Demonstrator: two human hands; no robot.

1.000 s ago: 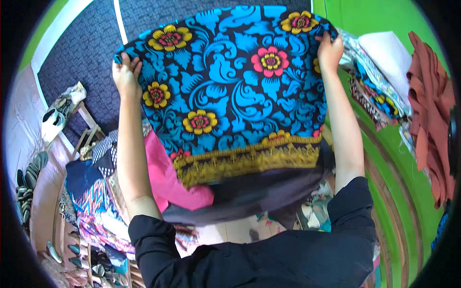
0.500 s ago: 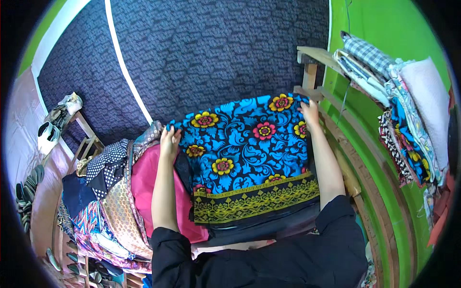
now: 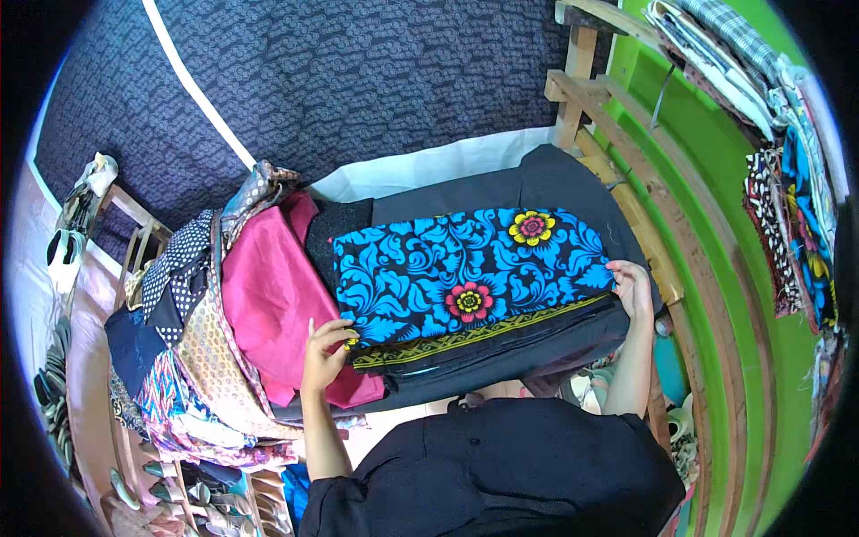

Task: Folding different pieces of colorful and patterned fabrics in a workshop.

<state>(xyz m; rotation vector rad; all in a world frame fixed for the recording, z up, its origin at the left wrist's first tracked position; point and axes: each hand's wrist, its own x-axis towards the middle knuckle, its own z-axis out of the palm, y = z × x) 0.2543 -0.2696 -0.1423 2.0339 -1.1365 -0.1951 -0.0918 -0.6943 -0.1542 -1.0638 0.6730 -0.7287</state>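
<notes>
My left hand [image 3: 327,353], fingers bent and narrow, pinches the near left corner of a blue-and-black floral cloth [image 3: 403,279]; my right hand [image 3: 633,288] grips its right edge between thumb and fingertips. The cloth lies folded over, one yellow-patterned border strip showing along the near side, on a black covering [image 3: 429,206] in front of me. Rose-pink fabric [image 3: 259,313] drapes just beside it at left. At lower left, a wooden rack [image 3: 271,501] holds shoes [image 3: 161,491]; at upper right, folded fabrics [image 3: 716,72] hang in a stack.

Blue floral cloth [image 3: 420,277], folded flat
</notes>
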